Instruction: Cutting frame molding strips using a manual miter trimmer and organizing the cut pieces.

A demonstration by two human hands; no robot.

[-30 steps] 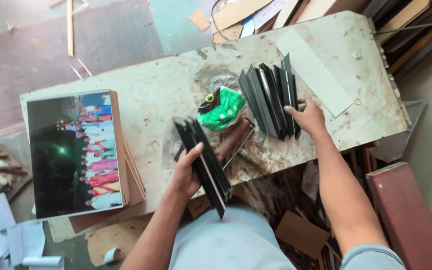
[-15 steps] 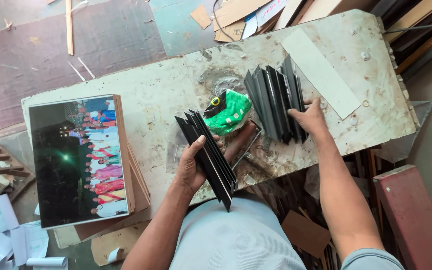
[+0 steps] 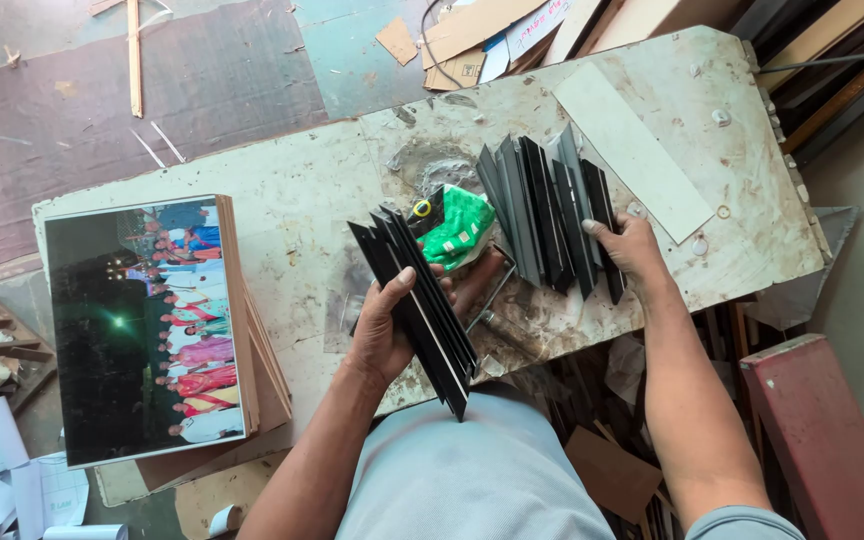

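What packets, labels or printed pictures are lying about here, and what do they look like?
Green packet: on the bench between the hands, crumpled shiny plastic with a black and yellow end.
Photo print: top of a board stack at the bench's left end, rectangular, dark with a row of people in bright clothes.
Printed papers: beyond the bench's far edge, white and blue, among cardboard.

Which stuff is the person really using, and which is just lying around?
In use:
left hand holding a bundle of black strips
right hand on the fanned black strips

Lying about:
photo print stack
green packet
pale flat strip
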